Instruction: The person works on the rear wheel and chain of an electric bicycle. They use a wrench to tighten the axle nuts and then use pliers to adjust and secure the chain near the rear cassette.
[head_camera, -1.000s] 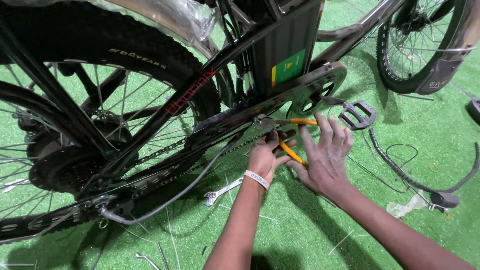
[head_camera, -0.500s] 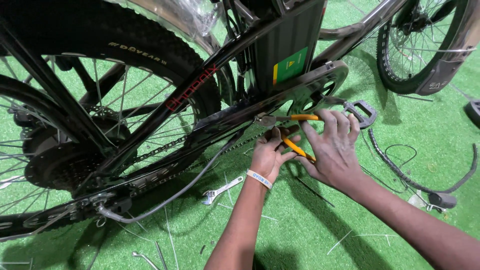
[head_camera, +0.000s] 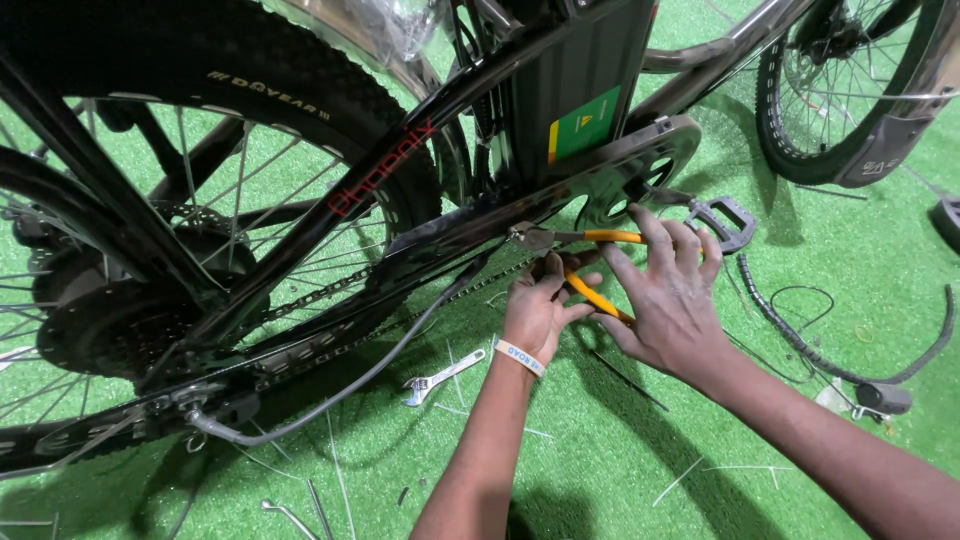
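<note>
Right hand (head_camera: 670, 300) slid further over pliers (head_camera: 590, 270), gripping handles w/ fingers spread, left hand (head_camera: 535, 310) closed beneath

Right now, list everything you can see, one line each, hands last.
bike frame: 1, black with red lettering, runs across the upper middle
rear wheel: 1, black knobby tyre, silver spokes, left
chain: 1, dark, under the frame
chain guard: 1, black, above the hands
battery box: 1, black with green and yellow label, top centre
pedal: 1, black, right of the hands
pliers: 1, orange handles, at the frame
wrench: 1, silver, on the turf
other wheel: 1, black, top right
cable: 1, black, lying on the right
turf: green, underneath
wristband: 1, white, left wrist
left hand: below the pliers
right hand: on the pliers' handles
</note>
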